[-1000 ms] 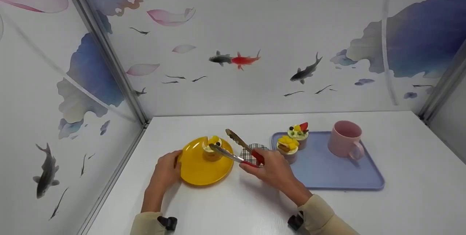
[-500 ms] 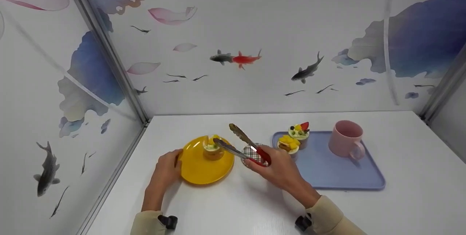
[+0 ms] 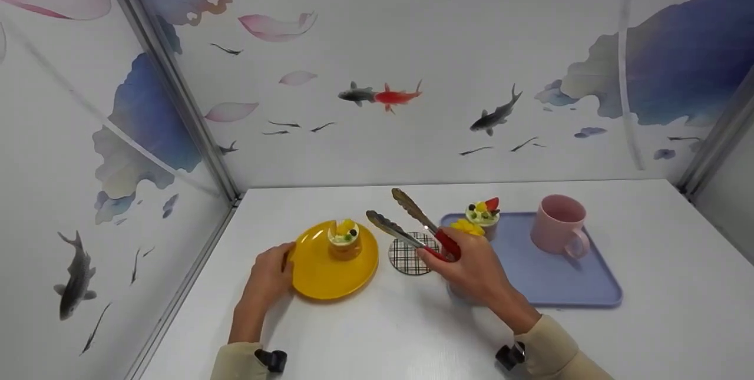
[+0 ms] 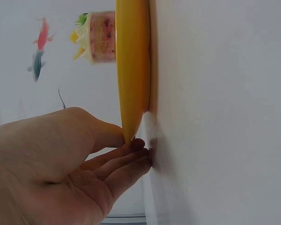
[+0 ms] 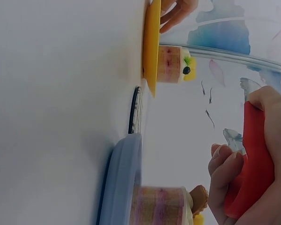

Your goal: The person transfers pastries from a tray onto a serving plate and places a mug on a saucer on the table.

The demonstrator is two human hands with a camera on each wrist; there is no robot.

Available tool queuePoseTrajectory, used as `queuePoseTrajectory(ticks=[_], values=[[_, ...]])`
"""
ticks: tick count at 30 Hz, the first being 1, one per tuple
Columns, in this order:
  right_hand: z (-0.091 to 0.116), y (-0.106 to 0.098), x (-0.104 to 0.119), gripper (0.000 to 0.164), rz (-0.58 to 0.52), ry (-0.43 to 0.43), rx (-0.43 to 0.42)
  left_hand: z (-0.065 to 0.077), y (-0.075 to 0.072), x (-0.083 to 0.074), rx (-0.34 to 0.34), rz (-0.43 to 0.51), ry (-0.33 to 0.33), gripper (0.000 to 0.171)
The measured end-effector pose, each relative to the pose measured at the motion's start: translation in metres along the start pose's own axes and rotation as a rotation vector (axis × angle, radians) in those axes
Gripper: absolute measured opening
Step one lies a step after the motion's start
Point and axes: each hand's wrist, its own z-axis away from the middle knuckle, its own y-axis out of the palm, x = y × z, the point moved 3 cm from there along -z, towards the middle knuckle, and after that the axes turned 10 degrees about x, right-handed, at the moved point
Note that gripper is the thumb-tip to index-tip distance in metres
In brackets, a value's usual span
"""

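Steadying the yellow plate (image 3: 327,280), I'd guess, the left hand (image 3: 272,274) pinches it; right of it, fingers (image 5: 225,169) of the right hand (image 3: 478,267) clamp tongs (image 3: 391,227).

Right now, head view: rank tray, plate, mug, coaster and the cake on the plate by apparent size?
Largest to smallest:
1. Tray
2. Plate
3. Mug
Unranked: coaster and cake. Both look smaller than the mug, but tongs partly cover the coaster, so their order is unsure.
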Motion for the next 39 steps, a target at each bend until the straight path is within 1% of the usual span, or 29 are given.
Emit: queuePoseTrajectory(ticks=[5, 12, 20, 25, 31, 39], values=[[0.002, -0.006, -0.006, 0.059, 0.029, -0.026, -0.019, 0.0, 0.0, -0.001, 0.003, 0.002, -0.001, 0.046], [0.006, -0.02, -0.018, 0.053, 0.004, -0.043, -0.035, 0.0, 0.001, -0.002, 0.01, 0.015, -0.01, 0.046], [0.013, -0.035, -0.032, 0.061, 0.061, -0.038, -0.073, 0.0, 0.0, -0.001, 0.009, -0.002, -0.008, 0.046], [0.018, -0.042, -0.039, 0.06, 0.088, -0.021, -0.064, -0.002, -0.001, 0.0, -0.009, -0.026, 0.015, 0.044], [0.025, -0.049, -0.048, 0.067, 0.126, 0.004, -0.058, -0.002, 0.0, 0.002, -0.002, -0.014, 0.015, 0.045], [0.036, -0.06, -0.058, 0.061, 0.175, 0.007, -0.069, -0.002, 0.0, 0.002, -0.004, -0.011, 0.009, 0.045]])
